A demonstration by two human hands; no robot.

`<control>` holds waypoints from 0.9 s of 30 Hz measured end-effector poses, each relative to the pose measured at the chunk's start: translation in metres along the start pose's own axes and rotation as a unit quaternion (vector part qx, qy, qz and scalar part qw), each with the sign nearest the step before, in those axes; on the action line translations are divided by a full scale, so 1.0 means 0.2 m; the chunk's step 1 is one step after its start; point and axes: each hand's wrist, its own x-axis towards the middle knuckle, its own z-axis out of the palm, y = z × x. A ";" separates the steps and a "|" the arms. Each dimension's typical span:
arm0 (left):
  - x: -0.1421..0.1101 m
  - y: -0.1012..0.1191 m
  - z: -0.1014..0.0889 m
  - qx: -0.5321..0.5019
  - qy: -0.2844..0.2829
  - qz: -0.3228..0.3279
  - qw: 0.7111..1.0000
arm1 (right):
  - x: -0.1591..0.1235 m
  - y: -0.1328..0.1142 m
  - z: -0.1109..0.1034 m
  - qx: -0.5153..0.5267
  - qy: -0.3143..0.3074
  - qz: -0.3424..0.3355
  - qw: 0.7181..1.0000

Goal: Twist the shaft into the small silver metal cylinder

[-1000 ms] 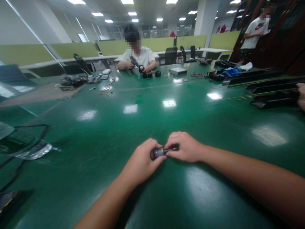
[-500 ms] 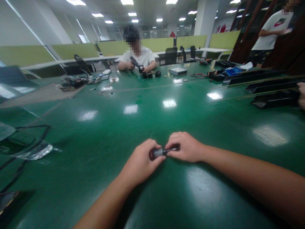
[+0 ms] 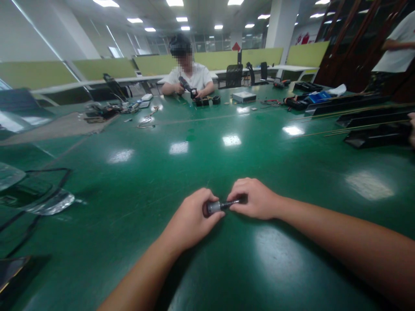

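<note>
Low in the middle of the view, my left hand is wrapped round the thick end of a short screwdriver-like tool. It has a dark red-brown end, a silver-grey collar and a thin dark shaft that points to the right. Thumb and fingers of my right hand are closed about the far part of the shaft, and its tip is partly hidden in the shade of the palm. Both hands rest on or just above the glossy green table.
Across the table a person holds a dark power tool over small black boxes. Black channels and thin rods lie at right, near another person's hand. Clear plastic with a black cable is at left.
My right fingers have slid slightly right along the shaft, away from the collar, baring more of it. My left hand stays nearly still. The standing person at right has shifted rightward in view.
</note>
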 end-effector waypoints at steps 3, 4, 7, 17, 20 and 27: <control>0.00 -0.01 0.00 0.002 -0.003 0.001 1.000 | 0.00 0.00 0.00 -0.001 0.001 -0.004 1.000; 0.00 -0.01 -0.01 0.003 -0.004 0.001 1.000 | 0.00 0.00 0.00 -0.002 0.002 -0.005 1.000; 0.00 -0.01 -0.01 0.007 -0.005 -0.001 1.000 | 0.00 0.01 0.00 -0.007 0.006 -0.008 1.000; 0.00 -0.01 -0.01 0.000 -0.008 -0.004 1.000 | 0.00 0.01 -0.01 -0.015 0.010 -0.012 1.000; -0.01 -0.02 -0.01 -0.003 -0.010 -0.003 1.000 | -0.01 0.02 -0.02 -0.020 0.007 -0.008 1.000; -0.01 -0.02 -0.01 -0.011 -0.008 0.001 1.000 | -0.01 0.03 -0.04 -0.022 0.001 -0.004 1.000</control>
